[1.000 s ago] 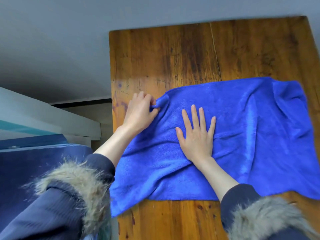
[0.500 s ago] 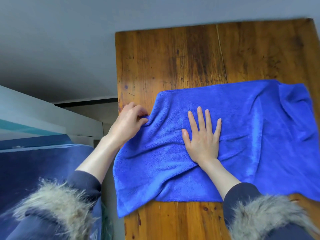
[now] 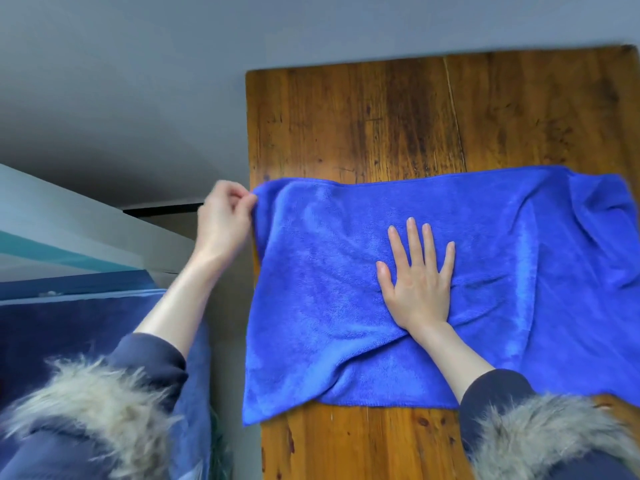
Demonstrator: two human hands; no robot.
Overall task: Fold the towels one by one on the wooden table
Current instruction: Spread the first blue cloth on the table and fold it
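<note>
My right hand (image 3: 417, 285) lies flat, fingers spread, pressing the blue towel (image 3: 485, 237) onto the table (image 3: 381, 116). My left hand (image 3: 225, 223) seems to pinch its far-left corner, though blurred.

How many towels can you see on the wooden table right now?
1: a blue towel spread across the wooden table, its left edge overhanging. No others in view.

Plain bright royal-blue towel (image 3: 346, 271). Warm orange-brown wooden surface (image 3: 381, 116), streaked with dark grain and blotches. Dark navy sleeves (image 3: 152, 362), cuffs of shaggy grey-beige fur (image 3: 104, 403). Flat grey floor (image 3: 121, 81). Navy fabric (image 3: 52, 327) at left.
</note>
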